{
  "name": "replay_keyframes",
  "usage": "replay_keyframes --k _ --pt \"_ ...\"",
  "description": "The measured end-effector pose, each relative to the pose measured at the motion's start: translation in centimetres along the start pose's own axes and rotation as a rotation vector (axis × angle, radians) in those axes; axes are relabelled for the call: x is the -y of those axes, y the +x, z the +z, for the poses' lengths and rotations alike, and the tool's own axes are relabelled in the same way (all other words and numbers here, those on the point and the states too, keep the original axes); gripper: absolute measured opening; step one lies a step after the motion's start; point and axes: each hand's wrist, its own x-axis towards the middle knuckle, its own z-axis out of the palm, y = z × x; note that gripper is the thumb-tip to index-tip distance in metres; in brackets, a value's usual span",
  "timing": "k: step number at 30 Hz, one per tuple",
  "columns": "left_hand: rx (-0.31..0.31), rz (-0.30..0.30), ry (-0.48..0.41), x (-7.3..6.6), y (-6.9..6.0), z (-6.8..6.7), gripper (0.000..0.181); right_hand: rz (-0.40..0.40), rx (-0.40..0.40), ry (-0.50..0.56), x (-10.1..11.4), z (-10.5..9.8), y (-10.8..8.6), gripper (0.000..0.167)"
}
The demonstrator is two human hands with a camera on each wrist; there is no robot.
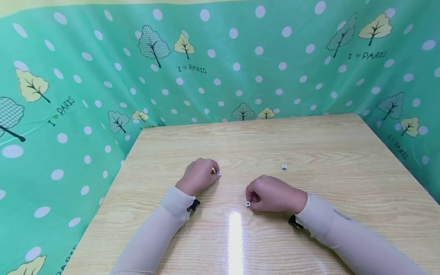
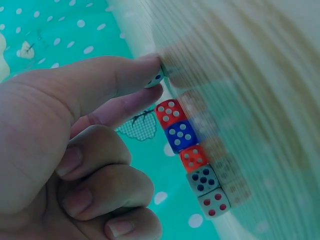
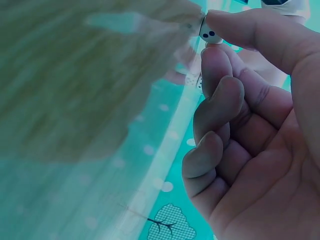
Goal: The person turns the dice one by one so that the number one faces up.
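Observation:
My left hand (image 1: 199,175) pinches a white die (image 2: 157,78) between thumb and index finger, down at the tabletop. Beside those fingertips a row of dice stands on the table: a red die (image 2: 170,111), a blue die (image 2: 181,136), an orange-red die (image 2: 193,158), a white die with dark pips (image 2: 202,180) and a white die with red pips (image 2: 214,202). In the head view the left hand hides most of this row. Closer to the body, my right hand (image 1: 273,194) pinches another white die (image 3: 209,34) by thumb and index finger at the table surface.
A lone white die (image 1: 284,167) lies beyond the right hand. The wooden table (image 1: 326,145) meets a green dotted curtain (image 1: 220,46) at its back and sides. A bright light strip reflects (image 1: 235,242) on the tabletop between the forearms.

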Motion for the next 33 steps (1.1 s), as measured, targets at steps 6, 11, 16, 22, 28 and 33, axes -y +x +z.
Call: replay_keyframes --k 6,11,16,22,28,33 --pt "-0.002 -0.019 0.004 0.4 0.1 -0.1 0.005 -0.022 -0.014 -0.022 0.4 0.2 0.7 0.020" --pt "0.008 -0.031 0.008 0.6 0.2 -0.2 0.005 -0.027 -0.014 -0.020 0.8 0.5 1.2 0.017" --pt "0.008 -0.024 0.001 0.8 0.3 -0.1 0.004 -0.021 -0.006 -0.028 1.1 0.8 1.6 0.013" --pt "0.009 -0.041 -0.012 0.9 0.4 -0.2 0.004 -0.021 -0.012 -0.031 1.2 1.0 1.6 0.014" --pt "0.005 -0.064 -0.003 1.1 0.4 -0.2 0.004 -0.031 -0.012 -0.028 1.2 1.0 1.5 0.014" --pt "0.003 -0.059 -0.007 1.1 0.4 -0.2 0.005 -0.028 -0.012 -0.016 1.3 0.9 1.4 0.012"
